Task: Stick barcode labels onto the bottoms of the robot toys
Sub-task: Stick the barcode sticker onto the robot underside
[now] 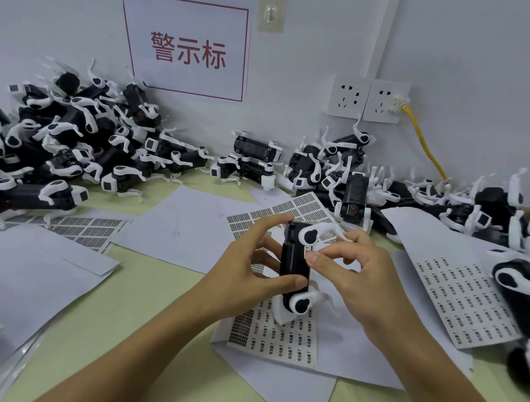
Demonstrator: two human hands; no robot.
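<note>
Head view: left hand (248, 270) is gripping 1 robot toy (296, 263) by its black body, thumb curled on the near end, fingers wrapping the far side, holding it above the label sheet (276, 338) in the middle of the table (106, 324). Right hand (357, 274) is pinching thumb and forefinger together against the toy's side, where a small white label (307, 250) is showing; cannot tell whether the label is fully down yet.

Handling, as a guess: the toy is looking light, hard plastic, stiff body, thin white legs sticking out and probably snappable, so the black body is the place to hold, not the legs. Label is looking tiny, flimsy, sticky, best taken by an edge.

Writing: wall sign (185, 45) is reading "警示标" in red inside a red border. Print on the sheets is too small to read. Piles of toys (78, 138) are lying along the wall. A yellow cable (424, 144) is plugged into the wall socket (386, 101).
</note>
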